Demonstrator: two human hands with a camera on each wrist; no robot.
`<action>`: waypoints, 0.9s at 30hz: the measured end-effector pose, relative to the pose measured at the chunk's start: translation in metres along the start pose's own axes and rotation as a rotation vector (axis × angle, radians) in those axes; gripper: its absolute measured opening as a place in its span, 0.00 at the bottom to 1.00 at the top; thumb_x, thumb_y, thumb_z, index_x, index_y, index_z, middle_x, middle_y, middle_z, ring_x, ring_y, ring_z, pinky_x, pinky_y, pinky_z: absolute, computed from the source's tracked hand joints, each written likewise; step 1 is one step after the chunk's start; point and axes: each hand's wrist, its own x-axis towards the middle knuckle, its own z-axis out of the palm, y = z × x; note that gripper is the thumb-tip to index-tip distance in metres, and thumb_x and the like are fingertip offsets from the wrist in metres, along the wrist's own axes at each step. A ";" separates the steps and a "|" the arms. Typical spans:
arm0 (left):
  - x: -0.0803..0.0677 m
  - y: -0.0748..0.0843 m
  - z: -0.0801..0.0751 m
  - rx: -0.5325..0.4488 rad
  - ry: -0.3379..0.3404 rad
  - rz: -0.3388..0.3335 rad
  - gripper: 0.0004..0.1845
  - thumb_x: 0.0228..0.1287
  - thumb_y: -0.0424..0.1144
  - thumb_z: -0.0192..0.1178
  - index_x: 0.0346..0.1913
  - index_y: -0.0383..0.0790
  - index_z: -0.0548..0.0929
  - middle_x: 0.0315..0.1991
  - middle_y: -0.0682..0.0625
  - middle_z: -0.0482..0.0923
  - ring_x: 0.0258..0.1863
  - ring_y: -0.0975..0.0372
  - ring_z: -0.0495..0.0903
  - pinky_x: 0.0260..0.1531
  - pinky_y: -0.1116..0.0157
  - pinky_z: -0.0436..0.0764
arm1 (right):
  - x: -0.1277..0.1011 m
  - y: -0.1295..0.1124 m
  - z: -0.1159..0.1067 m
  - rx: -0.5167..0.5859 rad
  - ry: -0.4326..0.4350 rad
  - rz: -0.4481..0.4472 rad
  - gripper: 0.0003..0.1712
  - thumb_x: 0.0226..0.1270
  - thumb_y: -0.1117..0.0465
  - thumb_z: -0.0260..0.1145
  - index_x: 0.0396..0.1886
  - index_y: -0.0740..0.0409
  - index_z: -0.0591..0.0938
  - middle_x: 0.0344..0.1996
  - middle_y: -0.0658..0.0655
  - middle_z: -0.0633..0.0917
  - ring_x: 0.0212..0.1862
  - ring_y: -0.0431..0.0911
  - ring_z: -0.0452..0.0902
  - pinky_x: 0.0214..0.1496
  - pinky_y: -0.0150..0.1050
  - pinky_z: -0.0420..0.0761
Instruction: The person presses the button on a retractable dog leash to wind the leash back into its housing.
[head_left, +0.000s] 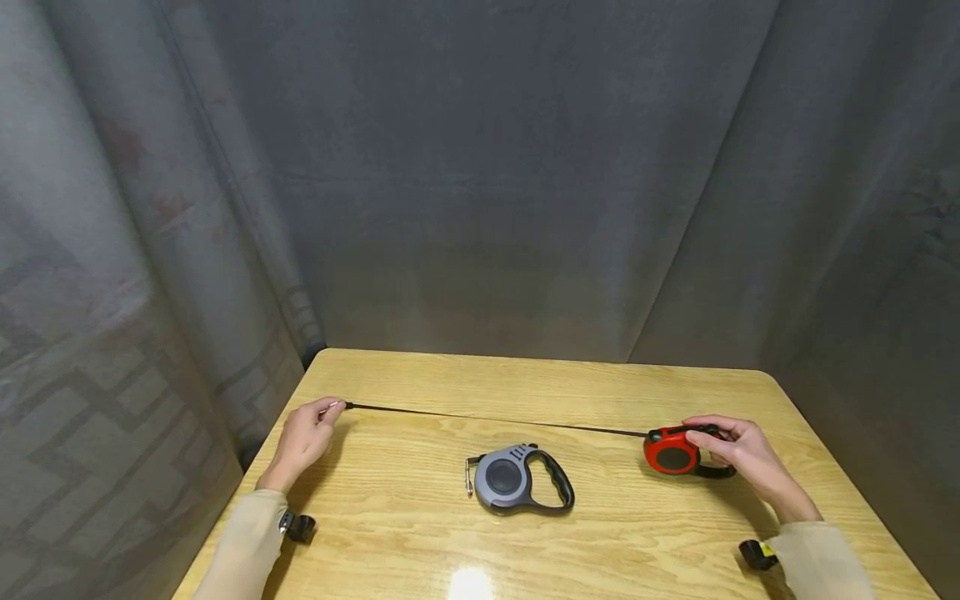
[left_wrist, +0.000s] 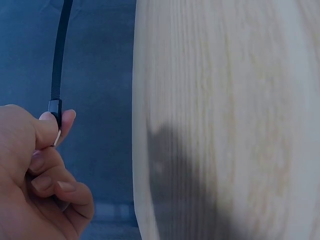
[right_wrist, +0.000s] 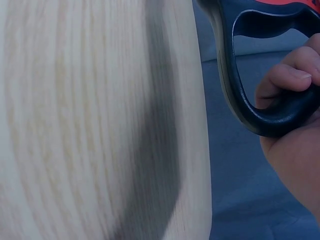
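Note:
My right hand [head_left: 738, 450] grips the black loop handle [right_wrist: 280, 120] of a red retractable dog leash [head_left: 672, 451] above the table's right side. From its nose a thin black strap [head_left: 525, 422] runs taut to the left across the table. At the strap's other end, my left hand [head_left: 306, 433] pinches the metal clip and its black end piece [left_wrist: 55, 107] between thumb and forefinger, the other fingers curled in. Between the hands, a grey retractable leash [head_left: 504, 477] with a black handle lies on the table, its small metal clip [head_left: 468, 478] to its left.
The wooden table [head_left: 420, 542] has rounded far corners. Grey curtains [head_left: 480, 183] hang behind it and along both sides. Each wrist carries a small black camera, such as the one at the left cuff [head_left: 302, 528].

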 end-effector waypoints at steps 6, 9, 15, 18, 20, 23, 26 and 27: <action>0.001 0.000 0.001 -0.008 -0.014 0.005 0.18 0.86 0.43 0.53 0.58 0.34 0.88 0.43 0.39 0.88 0.34 0.57 0.78 0.39 0.59 0.76 | -0.001 -0.002 0.000 -0.002 0.000 -0.002 0.13 0.76 0.69 0.67 0.53 0.54 0.91 0.25 0.42 0.78 0.21 0.48 0.63 0.25 0.46 0.60; 0.001 0.002 0.003 -0.018 -0.027 0.005 0.18 0.86 0.43 0.53 0.58 0.34 0.88 0.35 0.42 0.85 0.29 0.59 0.72 0.36 0.62 0.71 | 0.000 -0.002 0.000 -0.016 0.005 -0.005 0.13 0.75 0.69 0.68 0.52 0.54 0.91 0.24 0.42 0.77 0.21 0.48 0.64 0.24 0.45 0.61; 0.002 0.005 0.004 -0.025 -0.031 0.005 0.18 0.86 0.45 0.53 0.54 0.35 0.89 0.24 0.51 0.72 0.24 0.62 0.66 0.30 0.65 0.66 | 0.001 -0.002 0.001 -0.031 0.004 -0.008 0.12 0.75 0.69 0.68 0.53 0.59 0.90 0.24 0.42 0.78 0.21 0.47 0.65 0.24 0.44 0.62; 0.002 0.006 0.004 -0.029 -0.031 0.008 0.18 0.86 0.45 0.52 0.52 0.36 0.89 0.22 0.53 0.68 0.22 0.62 0.65 0.29 0.65 0.65 | 0.001 -0.001 0.001 -0.028 0.003 -0.009 0.12 0.75 0.69 0.68 0.53 0.59 0.90 0.25 0.41 0.79 0.21 0.47 0.64 0.24 0.44 0.62; 0.002 0.006 0.005 -0.029 -0.028 0.013 0.18 0.86 0.45 0.53 0.53 0.36 0.89 0.22 0.53 0.69 0.23 0.62 0.65 0.29 0.65 0.65 | 0.001 -0.001 0.001 -0.029 0.005 -0.011 0.12 0.75 0.69 0.68 0.53 0.59 0.90 0.25 0.41 0.79 0.21 0.47 0.64 0.24 0.45 0.62; 0.002 0.005 0.005 -0.023 -0.025 0.020 0.18 0.86 0.45 0.53 0.53 0.37 0.89 0.23 0.53 0.70 0.23 0.62 0.66 0.30 0.65 0.66 | 0.002 0.000 0.001 -0.035 0.006 -0.011 0.11 0.75 0.68 0.68 0.53 0.59 0.90 0.25 0.41 0.79 0.20 0.47 0.64 0.23 0.45 0.62; 0.003 0.006 0.006 -0.021 -0.025 0.020 0.17 0.86 0.45 0.53 0.52 0.38 0.89 0.22 0.53 0.69 0.23 0.62 0.66 0.31 0.65 0.66 | 0.003 0.000 0.002 -0.034 0.004 -0.003 0.11 0.75 0.68 0.69 0.53 0.59 0.90 0.24 0.42 0.78 0.20 0.46 0.64 0.23 0.44 0.62; 0.003 0.006 0.007 -0.018 -0.025 0.022 0.17 0.86 0.45 0.53 0.51 0.38 0.89 0.22 0.53 0.69 0.23 0.62 0.66 0.31 0.65 0.66 | 0.003 0.000 0.002 -0.033 0.002 -0.001 0.11 0.75 0.68 0.69 0.53 0.59 0.90 0.24 0.42 0.78 0.20 0.46 0.64 0.23 0.44 0.62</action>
